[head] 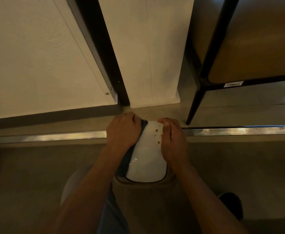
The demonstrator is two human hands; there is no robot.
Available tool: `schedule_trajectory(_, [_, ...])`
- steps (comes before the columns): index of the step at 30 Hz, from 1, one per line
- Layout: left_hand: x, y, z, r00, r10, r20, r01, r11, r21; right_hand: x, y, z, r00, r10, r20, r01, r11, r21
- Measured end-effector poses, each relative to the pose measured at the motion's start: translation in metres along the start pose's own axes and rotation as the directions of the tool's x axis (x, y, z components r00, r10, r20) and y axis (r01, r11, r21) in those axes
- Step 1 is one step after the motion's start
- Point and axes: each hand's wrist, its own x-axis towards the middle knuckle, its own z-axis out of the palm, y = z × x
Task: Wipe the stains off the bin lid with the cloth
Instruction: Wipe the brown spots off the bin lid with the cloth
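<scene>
White bin lid (146, 159) sits centre-near, w/ both hands on it. Rounded oblong shape; long axis runs near-to-far, far end tipped slightly right. Near end has a dark rim line and sits over a tan bin body (143, 196). Brown stains (157, 135) dot the lid's far-right part, just beside the right hand.

Left hand (122, 132) is on the lid's left edge, fingers curled round a dark cloth (126, 162); the cloth runs along the lid's left side from far end to near end, touching it. Right hand (173, 141) grips the lid's right edge, fingers curled over, thumb at the far-right corner.

Floor (37, 166) is beige; a metal threshold strip (62, 136) crosses left-right under the hands. White panels (37, 56) far-left and centre, chair leg (195, 105) far-right. Dark shoe (231, 205) near-right.
</scene>
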Motion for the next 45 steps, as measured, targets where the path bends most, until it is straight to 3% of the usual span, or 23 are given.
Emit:
schedule_trajectory(3, [-0.021,0.008,0.01,0.981,0.188,-0.036,-0.181,0.973,0.143,0.001,0.0,0.0,1.0,-0.002,-0.012,0.002,1.0,0.005])
schedule_trajectory(7, [-0.061,-0.014,0.013,0.939,0.336,-0.071,-0.327,0.938,0.118,0.0,0.004,0.002,0.999,-0.033,-0.023,0.033,0.999,-0.014])
schedule_trajectory(9, [-0.065,-0.026,0.005,0.945,0.298,-0.132,-0.297,0.954,0.026,0.0,0.004,0.002,0.999,-0.038,-0.011,0.037,0.999,-0.028])
schedule_trajectory(12, [-0.043,-0.024,-0.008,0.994,0.07,-0.089,-0.085,0.981,-0.177,0.0,0.002,0.001,0.999,-0.043,-0.003,0.043,0.998,-0.046])
schedule_trajectory(14, [-0.016,-0.018,-0.007,0.998,-0.06,0.015,0.061,0.984,-0.17,-0.001,0.002,0.001,0.999,-0.034,-0.002,0.034,0.998,-0.051])
schedule_trajectory(16, [0.003,-0.009,-0.005,0.994,-0.077,0.074,0.081,0.995,-0.055,-0.001,0.003,0.002,0.999,-0.033,-0.003,0.033,0.998,-0.054])
schedule_trajectory(18, [0.007,0.0,-0.001,0.998,0.01,0.064,-0.014,0.997,0.072,-0.001,0.002,0.002,1.0,-0.027,-0.007,0.026,0.999,-0.04])
schedule_trajectory(20, [-0.005,0.003,0.001,0.98,0.201,-0.005,-0.199,0.972,0.126,-0.001,0.002,0.002,0.999,-0.033,-0.019,0.032,0.999,-0.031])
schedule_trajectory(23, [-0.026,-0.015,-0.002,0.919,0.388,-0.072,-0.386,0.921,0.041,-0.002,0.002,0.002,0.999,-0.042,-0.017,0.041,0.999,-0.032])
schedule_trajectory(25, [-0.032,-0.029,-0.008,0.936,0.342,-0.079,-0.349,0.931,-0.103,-0.002,0.002,0.001,0.999,-0.043,-0.008,0.043,0.998,-0.045])
schedule_trajectory(27, [-0.026,-0.036,-0.01,0.975,0.22,-0.029,-0.221,0.957,-0.188,-0.001,0.002,0.001,0.999,-0.039,0.003,0.039,0.998,-0.052])
schedule_trajectory(31, [0.007,-0.016,-0.007,0.989,0.051,0.141,-0.038,0.995,-0.092,-0.001,0.002,0.002,1.0,-0.016,0.006,0.017,0.999,-0.032])
schedule_trajectory(33, [0.01,-0.004,-0.004,0.986,0.117,0.117,-0.123,0.992,0.041,0.0,0.001,0.001,1.0,-0.018,-0.015,0.018,1.0,-0.023])
schedule_trajectory(35, [0.0,-0.001,-0.001,0.961,0.275,0.037,-0.277,0.951,0.135,0.0,0.001,0.001,0.999,-0.018,-0.027,0.017,1.0,-0.012])
schedule_trajectory(38, [-0.019,-0.016,-0.001,0.911,0.407,-0.056,-0.406,0.913,0.039,-0.002,0.001,0.003,0.999,-0.031,-0.026,0.03,0.999,-0.023])
schedule_trajectory(41, [-0.025,-0.025,-0.007,0.95,0.304,-0.07,-0.309,0.947,-0.085,-0.003,0.001,0.003,1.0,-0.029,-0.01,0.029,0.998,-0.049])
schedule_trajectory(45, [0.007,-0.003,-0.009,0.992,0.011,0.127,-0.009,1.0,-0.023,-0.002,0.0,0.002,1.0,-0.015,-0.003,0.015,0.998,-0.061])
